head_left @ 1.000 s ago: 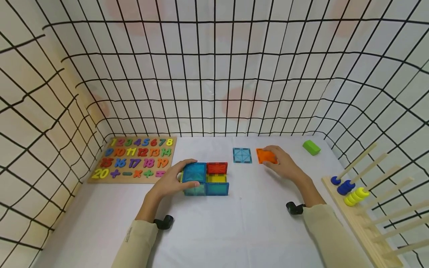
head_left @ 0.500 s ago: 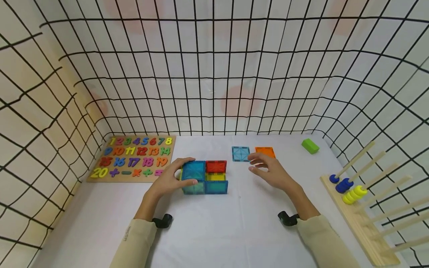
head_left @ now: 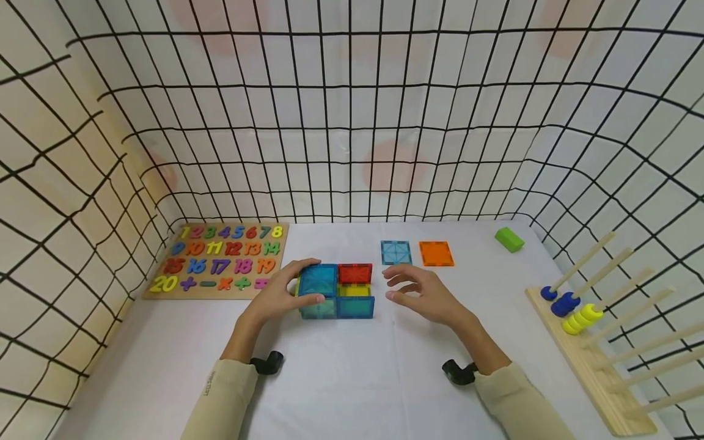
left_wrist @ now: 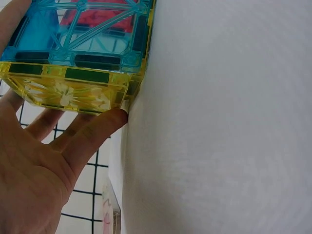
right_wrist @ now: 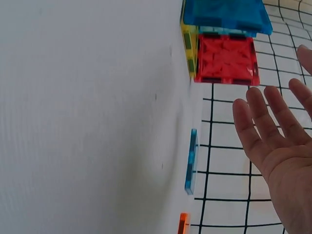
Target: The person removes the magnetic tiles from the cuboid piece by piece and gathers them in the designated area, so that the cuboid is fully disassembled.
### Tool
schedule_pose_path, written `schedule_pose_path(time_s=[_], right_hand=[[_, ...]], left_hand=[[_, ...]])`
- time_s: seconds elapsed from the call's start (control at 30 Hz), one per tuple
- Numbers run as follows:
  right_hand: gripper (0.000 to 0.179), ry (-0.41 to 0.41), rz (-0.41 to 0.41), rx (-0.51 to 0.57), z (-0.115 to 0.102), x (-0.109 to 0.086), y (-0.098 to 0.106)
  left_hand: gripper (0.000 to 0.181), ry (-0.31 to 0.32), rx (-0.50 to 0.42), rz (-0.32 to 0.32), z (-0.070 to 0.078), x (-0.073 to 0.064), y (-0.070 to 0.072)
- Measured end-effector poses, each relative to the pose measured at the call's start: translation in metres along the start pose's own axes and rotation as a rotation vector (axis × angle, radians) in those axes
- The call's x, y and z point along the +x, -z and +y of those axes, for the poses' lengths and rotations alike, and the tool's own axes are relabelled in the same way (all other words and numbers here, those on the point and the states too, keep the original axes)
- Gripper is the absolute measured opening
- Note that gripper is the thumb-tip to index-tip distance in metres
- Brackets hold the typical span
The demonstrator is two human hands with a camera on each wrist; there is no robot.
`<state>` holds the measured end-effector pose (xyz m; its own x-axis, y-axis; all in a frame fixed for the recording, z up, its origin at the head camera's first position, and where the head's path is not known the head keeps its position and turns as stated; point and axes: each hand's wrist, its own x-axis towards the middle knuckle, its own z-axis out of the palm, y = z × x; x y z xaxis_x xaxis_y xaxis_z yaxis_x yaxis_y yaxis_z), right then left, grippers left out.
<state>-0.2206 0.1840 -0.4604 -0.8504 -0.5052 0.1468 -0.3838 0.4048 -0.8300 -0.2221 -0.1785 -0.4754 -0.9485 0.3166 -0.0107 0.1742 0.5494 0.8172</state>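
A box built of see-through magnetic tiles [head_left: 319,281] stands on the white cloth. Its left half is topped by a blue tile; on the right half the top is uncovered, showing a yellow base, with a red wall [right_wrist: 227,59] at the back and a blue one in front. My left hand [head_left: 275,299] holds the box's left end between thumb and fingers, the thumb [left_wrist: 105,129] at a lower corner of the yellow end wall. Just right of the box, my right hand [head_left: 425,296] hovers with relaxed, slightly bent fingers and nothing in it.
Behind the right hand lie a light blue square tile [head_left: 396,252] and an orange one [head_left: 437,253]. A green block [head_left: 509,239] sits further right. At the left is a wooden number board [head_left: 214,299]; a peg rack [head_left: 583,360] with beads runs along the right. Black wire mesh surrounds the table.
My right hand has come off the orange tile and moved left towards the box, with nothing in it. The orange tile stays where it was, and my left hand keeps its hold.
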Motion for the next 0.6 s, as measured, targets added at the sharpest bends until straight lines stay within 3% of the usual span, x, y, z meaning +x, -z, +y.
schedule_pose_path(time_s=[0.6], right_hand=[[0.043,0.080,-0.058,0.024,-0.012,0.010,-0.033]], left_hand=[[0.077,0.001,-0.008,-0.003,-0.001,-0.001,-0.001]])
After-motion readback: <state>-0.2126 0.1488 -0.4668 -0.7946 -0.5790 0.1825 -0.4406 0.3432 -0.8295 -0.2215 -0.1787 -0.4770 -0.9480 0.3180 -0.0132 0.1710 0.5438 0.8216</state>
